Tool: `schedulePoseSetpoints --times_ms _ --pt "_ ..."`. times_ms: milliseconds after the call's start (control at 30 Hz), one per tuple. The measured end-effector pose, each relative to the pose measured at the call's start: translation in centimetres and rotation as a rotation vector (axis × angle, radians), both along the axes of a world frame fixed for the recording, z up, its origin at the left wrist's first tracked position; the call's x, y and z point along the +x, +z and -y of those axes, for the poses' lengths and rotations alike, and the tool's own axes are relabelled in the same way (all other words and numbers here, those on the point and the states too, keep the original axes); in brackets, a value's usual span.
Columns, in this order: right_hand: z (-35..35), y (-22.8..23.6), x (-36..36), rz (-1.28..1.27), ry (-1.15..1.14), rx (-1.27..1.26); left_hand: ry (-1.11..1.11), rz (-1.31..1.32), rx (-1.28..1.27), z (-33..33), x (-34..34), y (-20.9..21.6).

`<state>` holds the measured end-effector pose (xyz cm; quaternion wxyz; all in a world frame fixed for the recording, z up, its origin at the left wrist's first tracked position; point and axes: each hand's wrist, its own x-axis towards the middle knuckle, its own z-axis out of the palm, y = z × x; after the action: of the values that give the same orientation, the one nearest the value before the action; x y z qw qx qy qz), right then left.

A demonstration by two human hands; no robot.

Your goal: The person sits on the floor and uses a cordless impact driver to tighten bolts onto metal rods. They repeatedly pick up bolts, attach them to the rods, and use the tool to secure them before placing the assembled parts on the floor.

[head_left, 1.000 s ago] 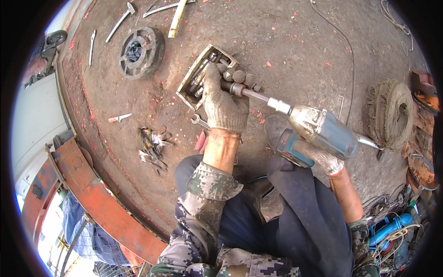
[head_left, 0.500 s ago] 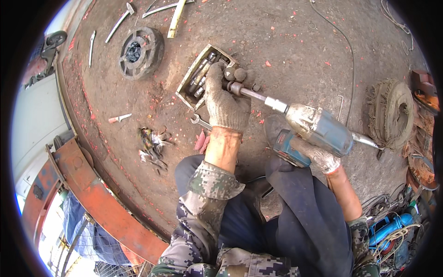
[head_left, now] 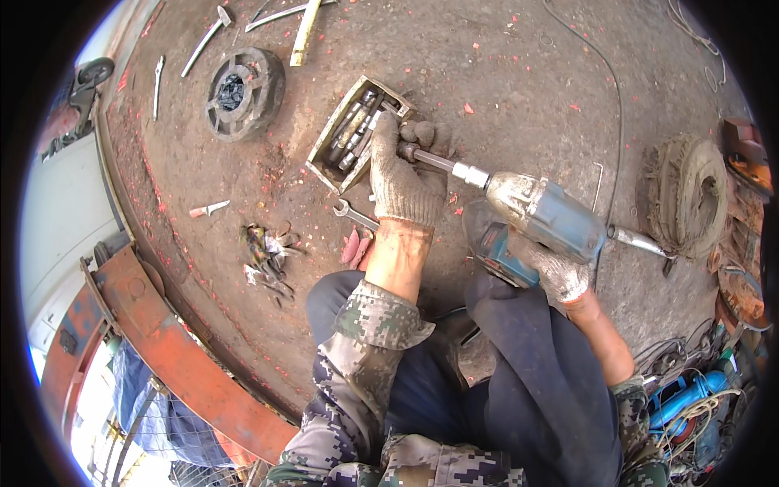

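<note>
Two grips: left hand (head_left: 408, 174), fingers (head_left: 423, 131) curled round shaft (head_left: 436, 161) (right hand (head_left: 550, 266) clasping power wrench (head_left: 556, 217))

Shiny metal sockets (head_left: 353, 143), scuffed metal-and-plastic power wrench (head_left: 560, 217), rough knitted gloves (head_left: 406, 188), gritty matt floor (head_left: 519, 97)

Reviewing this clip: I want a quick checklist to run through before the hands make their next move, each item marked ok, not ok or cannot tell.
1. Right hand on the handle of the power tool: ok, fingers wrapped around it.
2. Left hand at the front end of the shaft: ok, fingers curled there.
3. Left hand's grip firm: cannot tell, glove hides the contact.
4. Trigger released: cannot tell, covered from view.
5. Box of metal pieces upright beside the left hand: ok, open-topped on the floor.
6. Floor by the left wrist free of loose tools: not ok, a wrench lies there.
</note>
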<state>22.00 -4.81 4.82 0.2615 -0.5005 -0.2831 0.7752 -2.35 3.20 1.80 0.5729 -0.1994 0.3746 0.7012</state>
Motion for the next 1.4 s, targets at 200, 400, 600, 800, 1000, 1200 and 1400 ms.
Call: schedulePoseSetpoints --times_ms 200,400,600,800,1000,1200,1400 --pt "-0.8 0.1 -0.7 0.134 0.126 0.011 0.005 0.036 -0.001 0.1 -0.1 0.2" --pt "0.2 -3.1 2.2 -0.192 0.041 -0.062 -0.04 0.032 -0.005 0.3 0.4 -0.7" --pt "-0.5 -2.4 1.8 -0.066 -0.067 -0.138 -0.03 0.006 -0.027 0.2 0.3 -2.3" --pt "-1.8 -2.2 1.1 0.205 0.233 0.414 -0.085 -0.006 -0.031 0.6 -0.4 -2.9" --pt "-4.0 -0.8 2.9 0.232 0.217 0.349 -0.055 0.023 -0.021 0.8 0.6 -1.2" --pt "-3.8 -0.7 2.3 0.276 0.042 0.105 -0.081 -0.037 0.042 1.2 0.9 -0.8" --pt "-5.0 -0.4 2.8 0.133 0.07 -0.037 -0.056 -0.079 -0.001 1.1 1.2 -0.6"
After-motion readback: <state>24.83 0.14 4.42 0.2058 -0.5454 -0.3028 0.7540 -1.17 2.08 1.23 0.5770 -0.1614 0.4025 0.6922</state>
